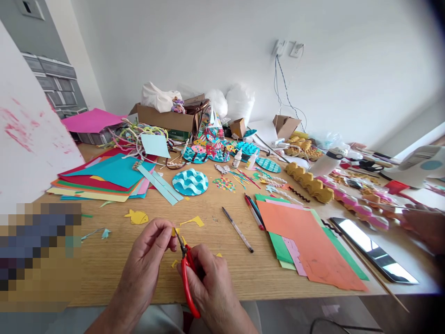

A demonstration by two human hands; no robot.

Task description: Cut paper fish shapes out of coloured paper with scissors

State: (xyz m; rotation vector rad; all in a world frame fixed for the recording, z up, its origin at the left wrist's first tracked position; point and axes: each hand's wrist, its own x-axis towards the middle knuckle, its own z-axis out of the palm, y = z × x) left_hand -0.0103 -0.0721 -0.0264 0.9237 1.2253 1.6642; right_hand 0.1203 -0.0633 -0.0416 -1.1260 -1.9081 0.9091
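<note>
My left hand [153,248] pinches a small piece of yellow paper [174,231] between thumb and fingers. In my right hand [212,278] are red-handled scissors [187,283], their blade tips at the yellow piece. Just beyond my left hand lies a yellow paper fish [136,216] with a drawn eye and mouth line. A yellow paper offcut [195,221] rests past the scissors, and smaller yellow scraps [174,263] lie under and around my hands. To the right of them a pen [238,229] lies on the wooden table [114,260].
Coloured paper sheets [100,171] are stacked at left, with an orange sheet [306,241] on others at right. A wave-patterned disc [190,182] lies mid-table. Farther back are glue bottles [237,158] and a cardboard box [163,116]. Another person's hand [422,222] is at far right, near a phone [375,250].
</note>
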